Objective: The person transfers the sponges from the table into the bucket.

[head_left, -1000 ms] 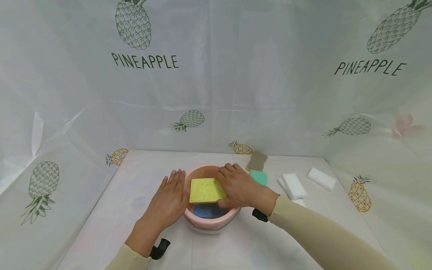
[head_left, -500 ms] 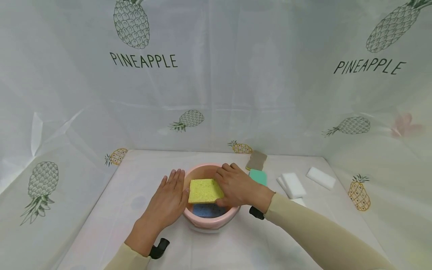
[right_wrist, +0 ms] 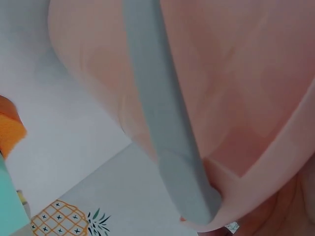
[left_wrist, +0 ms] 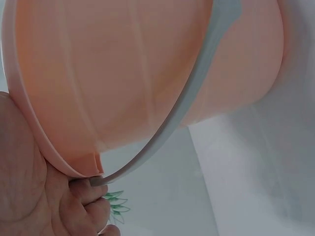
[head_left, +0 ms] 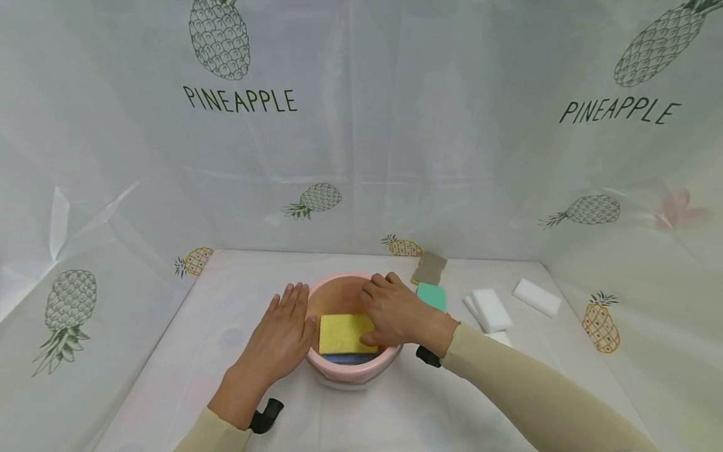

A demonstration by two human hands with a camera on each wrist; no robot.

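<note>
I see the yellow sponge [head_left: 346,333] lying inside the pink bucket [head_left: 344,371], on top of a blue sponge [head_left: 347,359]. My right hand [head_left: 402,314] pinches its edge with curled fingers. My left hand [head_left: 280,339] rests flat against the bucket's side, fingers straight.

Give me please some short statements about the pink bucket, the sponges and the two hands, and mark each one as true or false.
1. The yellow sponge lies inside the pink bucket. True.
2. The left hand holds the yellow sponge. False: it rests flat against the bucket's outer left side.
3. A blue sponge shows beneath the yellow one. True.
4. The green sponge is in the bucket. False: it lies on the table, to the right of the bucket.
5. The right hand reaches over the bucket's rim, its fingers at the yellow sponge. True.
6. The white sponges are stacked left of the bucket. False: they lie on its right.
</note>
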